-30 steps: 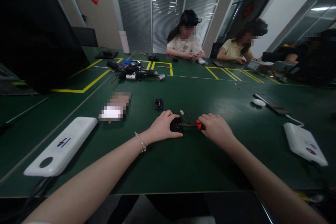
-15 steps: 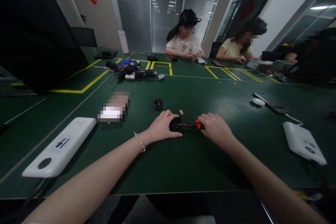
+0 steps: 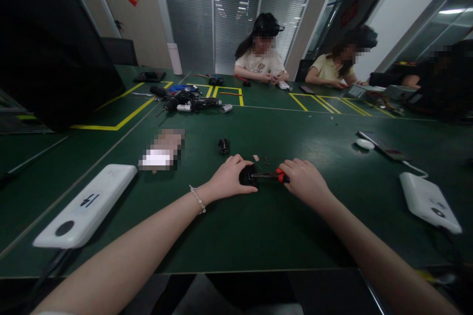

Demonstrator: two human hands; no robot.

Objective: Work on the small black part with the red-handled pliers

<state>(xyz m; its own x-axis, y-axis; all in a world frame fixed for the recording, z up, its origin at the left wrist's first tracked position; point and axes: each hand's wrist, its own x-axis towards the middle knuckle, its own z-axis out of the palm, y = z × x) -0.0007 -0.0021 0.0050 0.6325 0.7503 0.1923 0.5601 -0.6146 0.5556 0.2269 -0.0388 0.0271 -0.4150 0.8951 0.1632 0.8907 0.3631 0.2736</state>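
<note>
Table (image 3: 273, 236): green, before a glass partition (image 3: 236, 19).
Casing (image 3: 244, 176): black, on the table.
Left hand (image 3: 226, 179): half open, thumb and fingers curved around the casing, holding it.
Right hand (image 3: 306, 181): closed on the pliers (image 3: 266, 175), whose tips meet the casing's right side.
Bits (image 3: 266, 161): loose, just beyond the casing.
Risk: a weak hold may let the casing twist, so the tips slip towards a finger; sideways jerks could scatter the bits.
</note>
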